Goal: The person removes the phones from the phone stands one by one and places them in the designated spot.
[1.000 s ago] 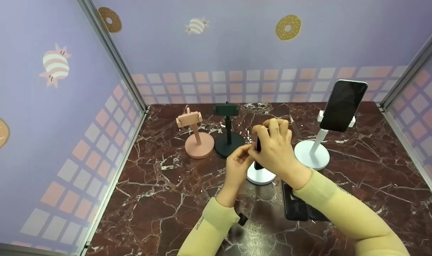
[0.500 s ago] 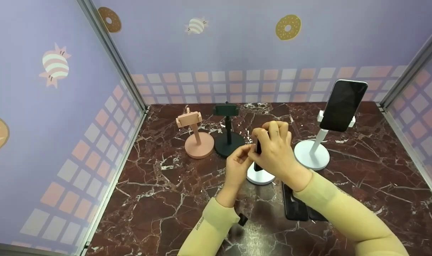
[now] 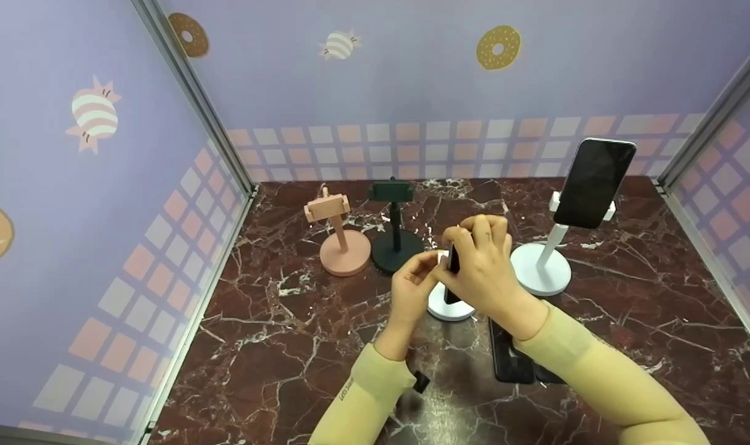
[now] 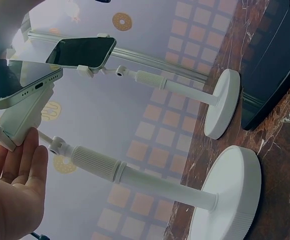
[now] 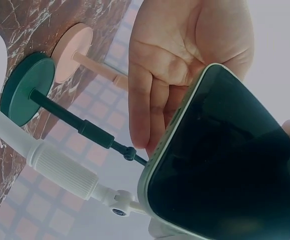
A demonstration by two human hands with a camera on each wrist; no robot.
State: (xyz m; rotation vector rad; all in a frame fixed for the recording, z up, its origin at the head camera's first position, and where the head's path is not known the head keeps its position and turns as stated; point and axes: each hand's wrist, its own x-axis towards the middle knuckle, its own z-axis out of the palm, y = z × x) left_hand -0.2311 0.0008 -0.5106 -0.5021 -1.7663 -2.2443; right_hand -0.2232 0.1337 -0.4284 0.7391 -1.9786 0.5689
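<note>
A smartphone (image 5: 225,165) with a dark screen and pale metal edge lies against the clamp (image 4: 27,115) of a white phone stand (image 3: 450,309). My left hand (image 3: 412,287) pinches the clamp from below and the left, thumb on its side and fingers behind it. My right hand (image 3: 483,266) grips the smartphone from above, its knuckles bent. In the head view the two hands hide most of the clamp. The left wrist view shows the stand's ribbed collar and post running down to the round base.
A second white stand (image 3: 540,270) at the right carries another phone (image 3: 596,182). Pink (image 3: 345,253) and dark green (image 3: 398,250) stands are left of my hands. Two dark phones (image 3: 513,363) lie flat near my right forearm. Patterned walls (image 3: 375,80) enclose the marble table.
My right hand and the smartphone have shifted slightly right and down. A bit of the white clamp now shows between the hands. My left hand has stayed almost still.
</note>
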